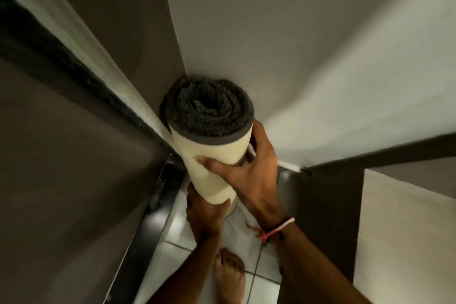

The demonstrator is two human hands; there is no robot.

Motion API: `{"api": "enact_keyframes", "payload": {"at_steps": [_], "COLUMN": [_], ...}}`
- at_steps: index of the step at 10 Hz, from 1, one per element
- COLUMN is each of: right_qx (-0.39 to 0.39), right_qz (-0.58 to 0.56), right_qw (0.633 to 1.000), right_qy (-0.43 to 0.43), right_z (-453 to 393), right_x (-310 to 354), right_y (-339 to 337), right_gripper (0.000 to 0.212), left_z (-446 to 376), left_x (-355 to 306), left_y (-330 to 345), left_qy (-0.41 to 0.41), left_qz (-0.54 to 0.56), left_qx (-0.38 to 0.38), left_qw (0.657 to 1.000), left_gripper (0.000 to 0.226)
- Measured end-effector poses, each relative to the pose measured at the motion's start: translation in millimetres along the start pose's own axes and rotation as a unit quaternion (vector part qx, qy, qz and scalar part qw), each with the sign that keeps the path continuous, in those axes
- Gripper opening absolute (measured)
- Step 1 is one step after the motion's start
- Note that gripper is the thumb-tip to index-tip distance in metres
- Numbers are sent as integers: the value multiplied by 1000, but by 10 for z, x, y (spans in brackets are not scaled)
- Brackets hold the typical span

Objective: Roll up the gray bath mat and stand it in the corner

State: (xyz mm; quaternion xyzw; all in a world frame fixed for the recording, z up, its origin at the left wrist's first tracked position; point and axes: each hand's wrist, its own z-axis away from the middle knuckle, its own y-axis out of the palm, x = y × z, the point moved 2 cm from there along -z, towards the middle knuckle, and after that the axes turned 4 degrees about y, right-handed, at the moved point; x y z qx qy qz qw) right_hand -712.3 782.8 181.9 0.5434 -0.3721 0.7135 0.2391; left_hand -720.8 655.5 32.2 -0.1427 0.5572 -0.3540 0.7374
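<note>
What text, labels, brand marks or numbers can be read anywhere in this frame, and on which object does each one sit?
None: no readable text in the head view.
Rolled bath mat: gray pile and plain cream backing, no tag or print showing.
Walls: bare, no sign.
Floor tiles: plain.
Wrist thread on the right hand: red and white string, no lettering.
Left hand, low on the roll: nothing written.

walls [296, 32]: 2 pale, meeting in corner | floor [177, 261]: white tiles | light: dim

bath mat [209, 111]: dark gray pile, cream backing | floor tiles [182, 261]: white (dark grout) | wristband [278, 228]: red-white
</note>
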Motion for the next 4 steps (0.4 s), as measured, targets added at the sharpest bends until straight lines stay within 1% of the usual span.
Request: {"api": "enact_keyframes", "payload": {"at_steps": [1,2,3,4], "right_qx": [18,42,43,33], "right_qz": [-11,-5,11,52], "right_qw": [1000,999,999,998], "right_qy": [12,14,16,25], "right_z": [-163,-192,-170,-63], "right_x": [-66,-77,73,169], "right_y": [-26,-49,-68,-50], "right_gripper": [99,101,105,113], "left_z": [-40,-23,-25,-36], "left_x": [-26,-33,-113,-139], "left_y": [90,93,-32,-134], "left_qy": [-14,-26,-16,16], "left_qz": [-5,2,10,20], "left_qx": [-9,0,27,79], "left_qw": [1000,1000,999,997], "left_gripper": [113,116,117,121]}}
